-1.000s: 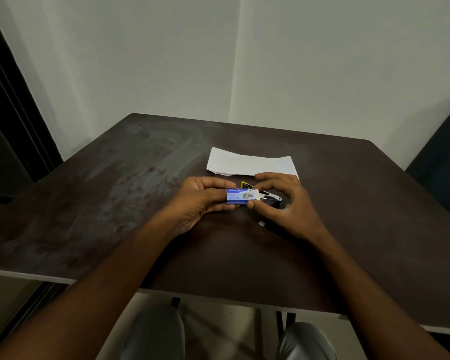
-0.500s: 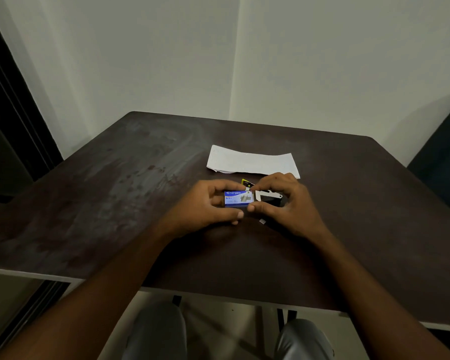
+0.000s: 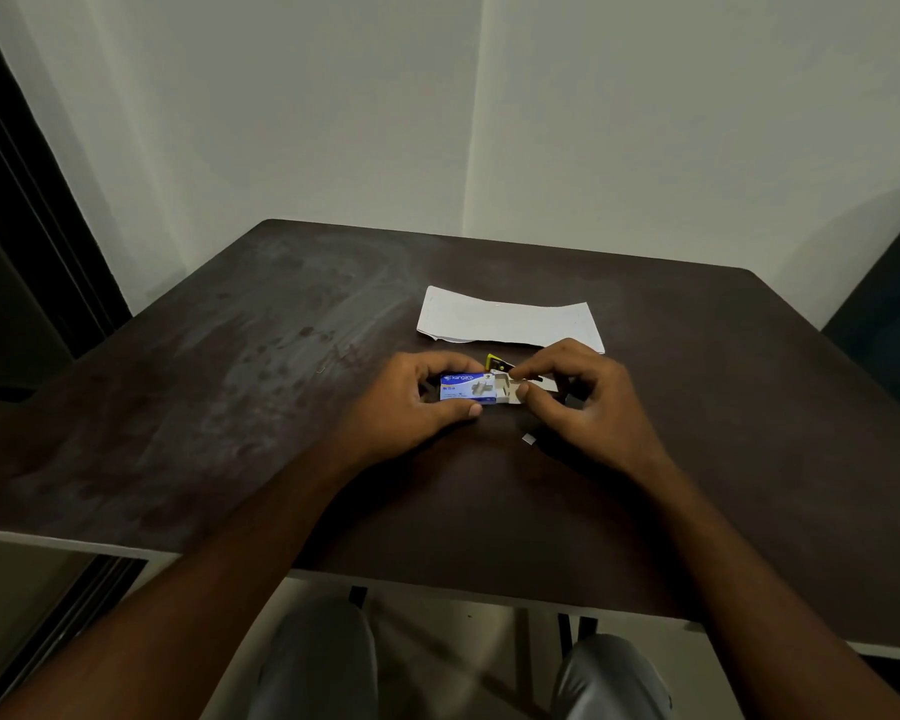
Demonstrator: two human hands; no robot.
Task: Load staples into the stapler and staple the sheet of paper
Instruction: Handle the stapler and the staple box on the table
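My left hand (image 3: 427,402) grips a small blue staple box (image 3: 463,388) just above the dark table (image 3: 230,418). Its inner white tray (image 3: 510,392) sticks out to the right, and the thumb and forefinger of my right hand (image 3: 588,402) pinch the tray's end. Behind the box lies a yellow and black stapler (image 3: 497,363), mostly hidden by my fingers. A folded white sheet of paper (image 3: 510,322) lies flat just beyond both hands. A tiny grey strip of staples (image 3: 529,439) rests on the table below my right hand.
The table's near edge (image 3: 437,584) runs above my knees. A dark chair (image 3: 889,314) stands at the right, and a dark door frame (image 3: 32,241) at the left. White walls meet in a corner behind the table.
The box's inner tray has slid out to the right between my right fingers. Both hands stay in the same spot above the table.
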